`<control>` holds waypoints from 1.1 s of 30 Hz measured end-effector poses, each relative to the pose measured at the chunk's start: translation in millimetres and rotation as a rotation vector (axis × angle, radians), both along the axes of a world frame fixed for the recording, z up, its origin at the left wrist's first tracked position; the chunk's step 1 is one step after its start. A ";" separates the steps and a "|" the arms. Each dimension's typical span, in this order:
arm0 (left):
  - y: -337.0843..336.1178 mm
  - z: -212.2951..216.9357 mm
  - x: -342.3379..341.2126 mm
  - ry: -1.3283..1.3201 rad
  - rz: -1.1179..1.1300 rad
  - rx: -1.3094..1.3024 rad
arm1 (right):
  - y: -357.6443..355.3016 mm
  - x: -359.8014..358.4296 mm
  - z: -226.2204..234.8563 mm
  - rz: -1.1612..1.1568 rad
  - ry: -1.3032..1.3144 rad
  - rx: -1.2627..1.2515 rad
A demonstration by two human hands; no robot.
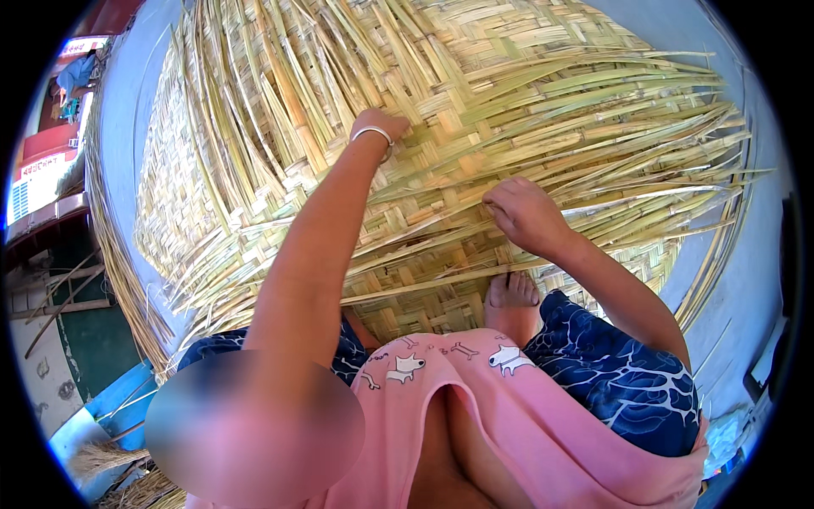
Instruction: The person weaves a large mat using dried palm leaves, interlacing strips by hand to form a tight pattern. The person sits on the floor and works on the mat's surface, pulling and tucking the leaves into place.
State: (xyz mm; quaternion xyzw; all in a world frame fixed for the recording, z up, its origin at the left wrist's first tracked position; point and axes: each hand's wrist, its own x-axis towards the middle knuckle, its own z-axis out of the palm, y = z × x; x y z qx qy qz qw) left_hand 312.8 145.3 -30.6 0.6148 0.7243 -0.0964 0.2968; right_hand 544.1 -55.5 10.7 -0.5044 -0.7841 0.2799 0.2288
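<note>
A large woven mat (pixel 415 310) of flat, yellow-green split reed strips lies under me. Long loose reed strips (pixel 280 93) fan out from the weave toward the far side, and more strips (pixel 627 161) spread to the right. Stretched forward, my left hand (pixel 379 125), with a pale bangle at its wrist, is closed over the strips where the two sets meet; its fingertips are hidden. My right hand (pixel 527 216) is nearer to me, just above the right-hand strips. Its fingers are curled together, and what they pinch, if anything, does not show.
My bare foot (pixel 512 305) rests on the mat's near part. Long thin reeds (pixel 119 263) lie along the grey floor (pixel 127 144) at the left. A straw broom head (pixel 103 458) shows at lower left, and crumpled plastic (pixel 725 441) at lower right.
</note>
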 end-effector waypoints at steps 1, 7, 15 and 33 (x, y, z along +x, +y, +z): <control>1.8 -0.7 -1.9 -0.034 -0.045 0.075 | 0.8 1.2 1.4 0.001 0.019 0.004; 26.1 -1.7 10.0 -0.260 -0.059 0.332 | 19.3 0.7 8.6 0.021 0.034 -0.047; 48.2 -8.8 28.4 -0.112 0.017 0.112 | 70.5 -22.5 -4.9 0.084 0.037 -0.113; 47.0 -9.0 19.5 -0.182 -0.067 0.129 | 109.1 -39.3 -26.1 0.069 -0.150 -0.311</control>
